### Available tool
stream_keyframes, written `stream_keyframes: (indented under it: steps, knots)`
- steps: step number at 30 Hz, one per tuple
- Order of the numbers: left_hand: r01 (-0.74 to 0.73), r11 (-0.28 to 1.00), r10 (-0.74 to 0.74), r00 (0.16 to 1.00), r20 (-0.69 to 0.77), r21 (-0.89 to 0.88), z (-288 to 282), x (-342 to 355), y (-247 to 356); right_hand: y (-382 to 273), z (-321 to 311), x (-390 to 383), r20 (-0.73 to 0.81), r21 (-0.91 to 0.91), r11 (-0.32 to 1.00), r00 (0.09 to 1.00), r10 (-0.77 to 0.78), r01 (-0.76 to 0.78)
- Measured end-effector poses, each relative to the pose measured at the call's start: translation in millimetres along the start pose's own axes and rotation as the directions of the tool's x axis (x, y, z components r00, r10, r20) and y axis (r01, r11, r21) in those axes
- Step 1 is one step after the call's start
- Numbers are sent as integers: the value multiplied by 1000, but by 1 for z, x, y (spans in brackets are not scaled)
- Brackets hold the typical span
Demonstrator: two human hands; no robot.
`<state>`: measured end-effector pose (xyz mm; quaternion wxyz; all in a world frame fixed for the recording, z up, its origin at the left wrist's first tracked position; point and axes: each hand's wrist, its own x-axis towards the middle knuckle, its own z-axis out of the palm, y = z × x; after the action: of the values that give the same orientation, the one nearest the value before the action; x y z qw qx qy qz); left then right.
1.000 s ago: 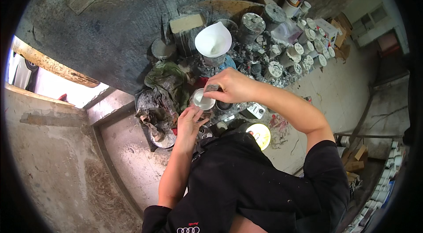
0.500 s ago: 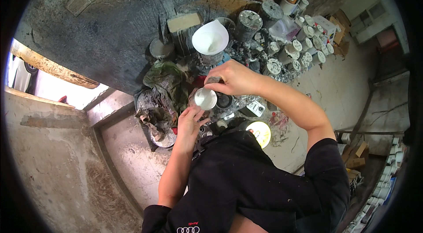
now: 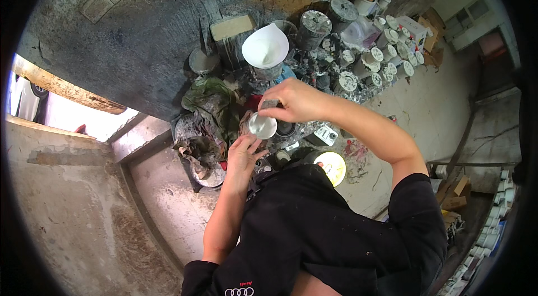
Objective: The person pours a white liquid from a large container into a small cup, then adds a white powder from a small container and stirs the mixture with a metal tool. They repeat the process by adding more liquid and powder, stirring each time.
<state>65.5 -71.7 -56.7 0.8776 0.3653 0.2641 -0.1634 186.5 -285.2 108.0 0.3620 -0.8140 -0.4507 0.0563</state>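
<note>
Pinched in the right hand (image 3: 291,101): a flat grey tool (image 3: 270,104), over the far rim of the white cup (image 3: 263,128). At the cup's near edge: left hand (image 3: 241,154), fingers partly spread, grip on it impossible to tell. Beyond the cup: a white cone-shaped vessel (image 3: 265,47); left of the cup: crumpled cloth (image 3: 212,104). Possible fault: tipping or spilling, from tool pressure against a poorly supported rim.

"The small cup (image 3: 263,128)?"
"Smooth, like plastic."
"The flat tool (image 3: 270,104)?"
"Dull, rough-looking."
"And the rag (image 3: 208,97)?"
"Wrinkled matt cloth."
"The shirt (image 3: 330,223)?"
"Matt cloth too."
"That wall (image 3: 145,44)?"
"Rough, patchy, matt."
</note>
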Motion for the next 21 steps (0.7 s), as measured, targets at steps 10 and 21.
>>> stream_keyframes:
  steps: [10, 21]
  knots:
    - [-14, 1000, 14, 999, 42, -17, -3, -1, 4, 0, 6, -1, 57, -43, 999, 998, 13, -10]
    - [-33, 999, 34, 999, 23, -38, -9, 10, 4, 0, 1, -1, 29, -75, 997, 999, 29, -27]
